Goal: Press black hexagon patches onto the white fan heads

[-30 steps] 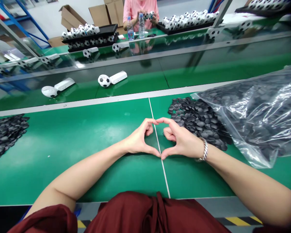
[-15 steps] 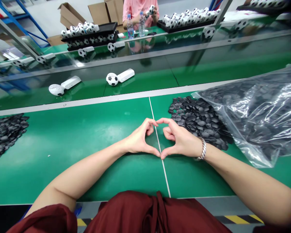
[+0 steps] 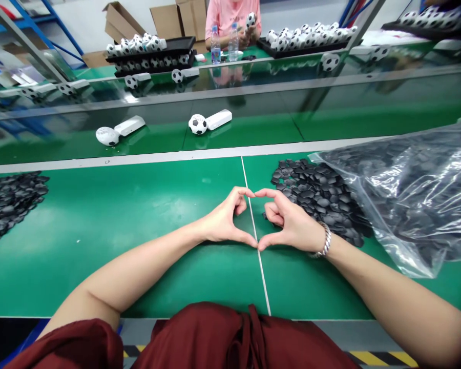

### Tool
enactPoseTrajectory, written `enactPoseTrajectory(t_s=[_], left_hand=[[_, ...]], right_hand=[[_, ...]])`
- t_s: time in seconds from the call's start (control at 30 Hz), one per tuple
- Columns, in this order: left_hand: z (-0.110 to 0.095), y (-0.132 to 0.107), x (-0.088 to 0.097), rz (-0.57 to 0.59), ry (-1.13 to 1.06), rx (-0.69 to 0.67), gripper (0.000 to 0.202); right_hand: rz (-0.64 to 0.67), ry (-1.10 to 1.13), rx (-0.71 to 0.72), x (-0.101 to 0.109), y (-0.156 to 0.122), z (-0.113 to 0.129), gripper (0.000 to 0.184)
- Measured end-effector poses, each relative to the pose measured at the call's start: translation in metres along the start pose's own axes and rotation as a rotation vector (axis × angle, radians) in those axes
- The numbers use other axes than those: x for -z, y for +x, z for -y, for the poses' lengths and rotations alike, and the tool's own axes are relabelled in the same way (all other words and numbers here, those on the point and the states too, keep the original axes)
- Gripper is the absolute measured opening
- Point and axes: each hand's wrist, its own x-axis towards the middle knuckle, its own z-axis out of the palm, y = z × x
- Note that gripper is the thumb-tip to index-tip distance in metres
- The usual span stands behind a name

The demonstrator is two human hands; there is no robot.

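My left hand (image 3: 226, 220) and my right hand (image 3: 288, 221) rest on the green table (image 3: 100, 230), fingers curled, with fingertips and thumbs touching so that together they form a heart shape. Neither hand holds anything. A silver bracelet (image 3: 324, 241) circles my right wrist. Just right of my right hand lies a pile of small black hexagonal pieces (image 3: 318, 197). A clear plastic bag (image 3: 411, 184) full of the same black pieces sits further right.
Another heap of black pieces (image 3: 7, 202) lies at the far left. On the conveyor belt beyond ride a football-patterned ball with a white part (image 3: 205, 123) and a plain white one (image 3: 117, 131). Across, a person in pink (image 3: 236, 18) handles a ball beside trays of balls (image 3: 149, 51).
My hands keep the same heart pose. The two ball items on the conveyor have travelled to the right, and the person opposite has lifted a ball.
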Motion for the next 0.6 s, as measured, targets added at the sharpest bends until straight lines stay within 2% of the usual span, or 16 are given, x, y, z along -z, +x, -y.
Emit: enactPoseTrajectory(t_s=[0.33,0.47,0.53,0.6], left_hand=[[0.001,-0.001,0.000,0.004,-0.035,-0.001,0.085],[0.002,-0.002,-0.006,-0.030,-0.058,-0.011,0.090],[0.004,0.000,-0.008,-0.093,-0.102,-0.004,0.089],[0.006,0.004,-0.003,-0.158,-0.176,0.069,0.090]], right_hand=[[0.000,-0.054,0.009,0.002,0.000,-0.001,0.085],[-0.029,-0.174,0.005,0.019,-0.003,-0.007,0.067],[0.026,-0.259,-0.011,0.030,-0.004,-0.015,0.062],[0.066,-0.385,-0.010,0.038,-0.004,-0.026,0.059]])
